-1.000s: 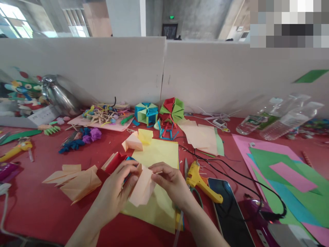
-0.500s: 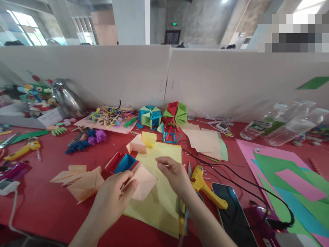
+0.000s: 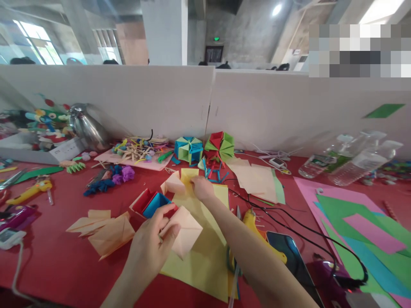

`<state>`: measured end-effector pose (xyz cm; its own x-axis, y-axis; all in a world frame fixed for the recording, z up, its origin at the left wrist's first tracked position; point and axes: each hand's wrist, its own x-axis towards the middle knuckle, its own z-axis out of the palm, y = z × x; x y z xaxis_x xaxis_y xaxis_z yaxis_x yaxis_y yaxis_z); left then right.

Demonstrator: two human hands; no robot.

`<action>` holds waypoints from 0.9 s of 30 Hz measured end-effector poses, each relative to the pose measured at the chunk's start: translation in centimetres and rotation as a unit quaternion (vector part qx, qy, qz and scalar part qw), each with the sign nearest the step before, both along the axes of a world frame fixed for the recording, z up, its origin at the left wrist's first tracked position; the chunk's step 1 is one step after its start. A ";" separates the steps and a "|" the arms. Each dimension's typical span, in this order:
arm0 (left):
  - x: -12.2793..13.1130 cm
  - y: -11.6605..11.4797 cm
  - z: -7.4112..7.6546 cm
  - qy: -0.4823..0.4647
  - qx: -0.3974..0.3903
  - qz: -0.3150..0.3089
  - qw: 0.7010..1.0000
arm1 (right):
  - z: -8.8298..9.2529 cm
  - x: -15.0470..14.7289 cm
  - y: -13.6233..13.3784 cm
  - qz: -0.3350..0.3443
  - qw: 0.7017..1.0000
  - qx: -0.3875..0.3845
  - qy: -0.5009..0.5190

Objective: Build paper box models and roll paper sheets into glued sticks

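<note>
My left hand (image 3: 157,239) is closed on a pale peach folded paper piece (image 3: 185,233), pinched between thumb and fingers above the yellow sheet (image 3: 205,278). Farther forward, my right hand (image 3: 203,188) has its fingertips closed at the right side of a small yellow folded paper (image 3: 188,174). Beside that piece stands a peach folded paper (image 3: 173,184). Red and blue folded paper boxes (image 3: 156,206) sit just behind my left hand, partly covered by it. Several orange-peach folded papers (image 3: 111,237) lie to the left.
A yellow glue gun (image 3: 250,220) and a dark phone (image 3: 289,252) lie right of my right forearm, with black cables (image 3: 289,214) nearby. Plastic bottles (image 3: 356,164) and coloured sheets (image 3: 369,196) are at the right. A metal jug (image 3: 88,128) and finished paper shapes (image 3: 189,149) stand along the partition.
My right hand has moved forward from above the yellow sheet to the small yellow folded paper. My left hand still holds the peach piece, now turned a little. The view has tilted slightly up.
</note>
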<state>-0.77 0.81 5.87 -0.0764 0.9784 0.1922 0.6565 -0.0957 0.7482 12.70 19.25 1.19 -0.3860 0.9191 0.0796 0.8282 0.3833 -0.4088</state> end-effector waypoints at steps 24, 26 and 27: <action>1.0 0.2 -0.8 -0.108 -0.039 -0.032 0.993 | -0.3 15.8 -16.2 -0.188 0.948 0.077 -0.246; 0.9 0.2 -0.8 -0.107 -0.038 -0.050 0.992 | -0.8 15.9 -15.6 -0.182 0.950 0.070 -0.245; 0.8 0.1 -0.8 -0.105 -0.036 -0.058 0.992 | -1.0 16.0 -15.3 -0.178 0.953 0.062 -0.238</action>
